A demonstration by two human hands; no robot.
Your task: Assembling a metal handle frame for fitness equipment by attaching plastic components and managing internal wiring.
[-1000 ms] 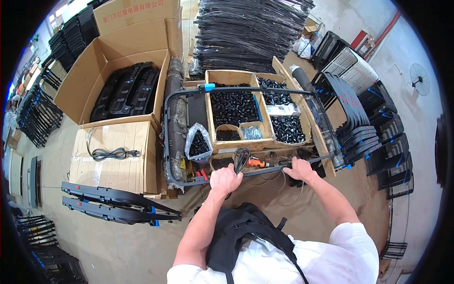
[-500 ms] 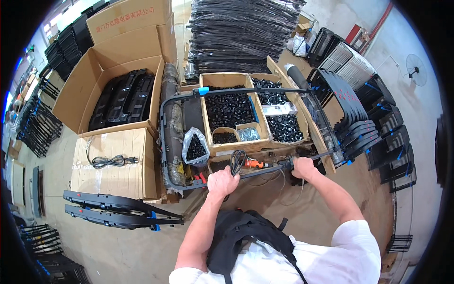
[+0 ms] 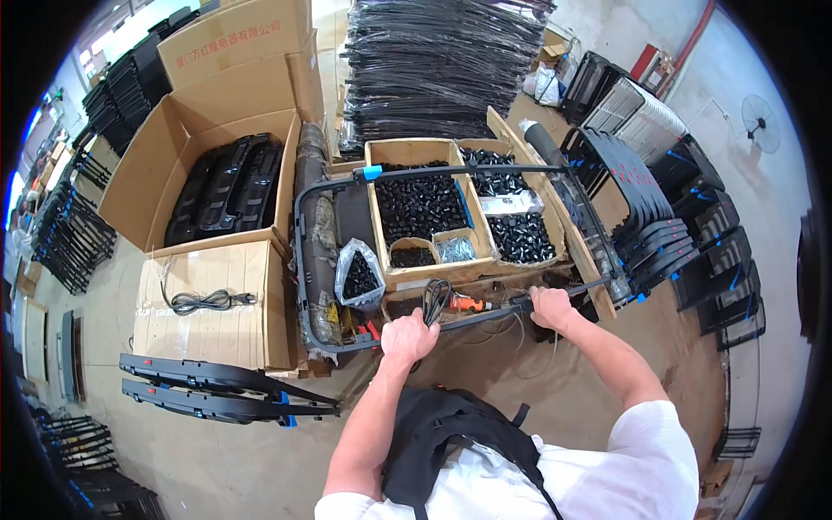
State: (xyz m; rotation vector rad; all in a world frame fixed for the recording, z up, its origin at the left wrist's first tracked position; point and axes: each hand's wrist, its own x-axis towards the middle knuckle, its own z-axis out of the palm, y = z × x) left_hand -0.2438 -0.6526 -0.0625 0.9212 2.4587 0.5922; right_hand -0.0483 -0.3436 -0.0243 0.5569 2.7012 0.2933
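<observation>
A large black rectangular metal frame (image 3: 484, 164) lies across the workbench in front of me. My left hand (image 3: 409, 336) is closed at its near bar, around a coiled black power cord (image 3: 436, 299) that sticks up above the fingers. My right hand (image 3: 550, 308) is closed on the same near bar, farther right; its fingertips are partly hidden. Between my hands, just behind the bar, lies an orange-and-black power screwdriver (image 3: 468, 303). A clear bag of small black parts (image 3: 358, 273) sits inside the frame's left end.
Wooden bins (image 3: 374, 208) hold black plastic caps and silver screws. To the left stand an open carton (image 3: 139, 182) of black panels and a closed carton (image 3: 208, 321) with another coiled cord (image 3: 208, 301). Two black frame parts (image 3: 199, 368) jut out below it. Frames (image 3: 633, 182) stack at right.
My right hand has shifted slightly left along the near bar. The left hand and the coiled cord stay almost where they were.
</observation>
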